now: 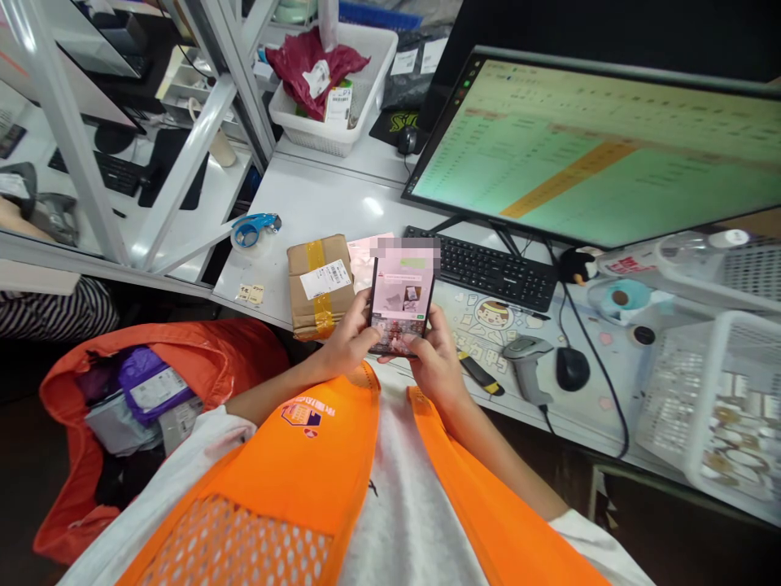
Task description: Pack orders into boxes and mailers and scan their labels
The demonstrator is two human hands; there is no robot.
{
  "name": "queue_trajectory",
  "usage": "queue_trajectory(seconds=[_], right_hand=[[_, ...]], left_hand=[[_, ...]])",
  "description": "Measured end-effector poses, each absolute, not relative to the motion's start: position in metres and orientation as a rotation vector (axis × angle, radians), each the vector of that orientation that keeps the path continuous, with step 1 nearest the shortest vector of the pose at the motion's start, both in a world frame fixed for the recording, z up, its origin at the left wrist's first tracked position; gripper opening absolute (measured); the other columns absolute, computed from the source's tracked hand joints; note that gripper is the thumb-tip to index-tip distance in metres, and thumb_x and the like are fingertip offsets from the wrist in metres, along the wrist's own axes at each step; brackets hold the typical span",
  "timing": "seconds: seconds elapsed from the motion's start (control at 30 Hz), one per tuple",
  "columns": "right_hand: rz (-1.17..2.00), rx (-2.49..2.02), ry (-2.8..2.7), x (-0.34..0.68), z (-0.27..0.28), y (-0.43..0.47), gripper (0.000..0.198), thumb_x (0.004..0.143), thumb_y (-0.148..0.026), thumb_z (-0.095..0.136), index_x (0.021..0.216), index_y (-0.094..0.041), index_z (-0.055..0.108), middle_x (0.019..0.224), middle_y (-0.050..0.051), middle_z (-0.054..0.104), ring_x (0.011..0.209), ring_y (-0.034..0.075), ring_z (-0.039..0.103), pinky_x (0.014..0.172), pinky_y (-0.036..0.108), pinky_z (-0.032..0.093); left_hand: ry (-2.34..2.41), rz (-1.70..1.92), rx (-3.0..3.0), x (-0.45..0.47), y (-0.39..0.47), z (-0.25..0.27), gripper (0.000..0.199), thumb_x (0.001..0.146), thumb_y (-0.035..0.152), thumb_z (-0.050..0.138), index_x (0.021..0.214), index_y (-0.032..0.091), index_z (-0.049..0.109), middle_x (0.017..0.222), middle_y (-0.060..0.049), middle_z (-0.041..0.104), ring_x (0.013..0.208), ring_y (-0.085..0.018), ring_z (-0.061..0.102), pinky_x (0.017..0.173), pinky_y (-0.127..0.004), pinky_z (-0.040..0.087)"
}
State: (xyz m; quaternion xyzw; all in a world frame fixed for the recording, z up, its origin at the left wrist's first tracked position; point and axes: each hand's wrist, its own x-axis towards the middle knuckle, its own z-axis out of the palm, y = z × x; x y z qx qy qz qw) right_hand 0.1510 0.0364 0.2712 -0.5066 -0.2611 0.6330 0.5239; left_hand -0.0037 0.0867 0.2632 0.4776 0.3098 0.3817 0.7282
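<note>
Both hands hold a smartphone (403, 303) upright in front of my chest, its screen lit with a chat and an on-screen keyboard. My left hand (352, 332) wraps the phone's left edge, thumb over the lower screen. On the opposite edge my right hand (436, 352) grips it, its thumb also on the keyboard area. Just left of the phone, a taped cardboard box (305, 305) with a white label sits at the desk's front edge. Partly hidden behind the phone is a pinkish paper (361, 259). A yellow-and-black box cutter (481, 374) lies right of my right hand.
A blue tape dispenser (256, 229) is at the desk's left. A monitor (586, 155), keyboard (488, 268), barcode scanner (528, 366) and mouse (572, 369) stand rightward. White baskets (689, 407) (366, 110) flank the desk. An orange bag (220, 350) of parcels is lower left.
</note>
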Motion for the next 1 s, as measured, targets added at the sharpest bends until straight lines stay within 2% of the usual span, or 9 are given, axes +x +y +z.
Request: queue_trajectory(seconds=[0.13, 0.4, 0.6, 0.8, 1.0], right_hand=[[1.532, -1.177, -0.666, 0.151, 0.2692, 0.0361, 0.06, 0.077, -0.024, 0.072, 0.132, -0.035, 0.051, 0.13, 0.003, 0.068, 0.107, 0.025, 0.071, 0.07, 0.038, 0.069], [1.551, -1.148, -0.71, 0.1536, 0.2672, 0.0363, 0.064, 0.076, -0.02, 0.073, 0.134, -0.037, 0.05, 0.133, 0.002, 0.067, 0.106, 0.023, 0.072, 0.073, 0.037, 0.069], [1.567, -1.138, -0.659, 0.1519, 0.2701, 0.0372, 0.067, 0.072, -0.02, 0.077, 0.131, -0.035, 0.049, 0.131, 0.003, 0.068, 0.11, 0.025, 0.071, 0.076, 0.039, 0.07], [1.592, -1.17, -0.654, 0.152, 0.2734, 0.0375, 0.066, 0.073, -0.024, 0.076, 0.132, -0.036, 0.049, 0.131, 0.003, 0.068, 0.115, 0.028, 0.07, 0.079, 0.043, 0.07], [1.583, -1.175, -0.664, 0.152, 0.2724, 0.0373, 0.065, 0.075, -0.027, 0.077, 0.133, -0.036, 0.049, 0.135, 0.003, 0.066, 0.113, 0.027, 0.07, 0.076, 0.04, 0.07]], left_hand=[[0.724, 0.884, 1.027, -0.0037, 0.0887, 0.2644, 0.053, 0.096, 0.039, 0.06, 0.142, 0.019, 0.043, 0.124, -0.012, 0.072, 0.107, -0.026, 0.069, 0.087, -0.036, 0.057], [0.743, 0.86, 1.097, -0.0043, 0.0865, 0.2639, 0.07, 0.092, 0.043, 0.071, 0.148, 0.019, 0.037, 0.127, -0.013, 0.069, 0.105, -0.024, 0.069, 0.089, -0.034, 0.057], [0.755, 0.861, 1.041, -0.0032, 0.0881, 0.2665, 0.058, 0.092, 0.039, 0.064, 0.143, 0.019, 0.044, 0.115, -0.009, 0.073, 0.092, -0.022, 0.07, 0.082, -0.034, 0.058], [0.805, 0.882, 1.027, -0.0015, 0.0892, 0.266, 0.055, 0.093, 0.039, 0.059, 0.142, 0.018, 0.044, 0.126, -0.012, 0.072, 0.105, -0.024, 0.07, 0.086, -0.034, 0.056], [0.806, 0.882, 1.038, -0.0009, 0.0892, 0.2655, 0.054, 0.094, 0.038, 0.058, 0.142, 0.019, 0.045, 0.123, -0.011, 0.073, 0.106, -0.025, 0.07, 0.087, -0.035, 0.057]])
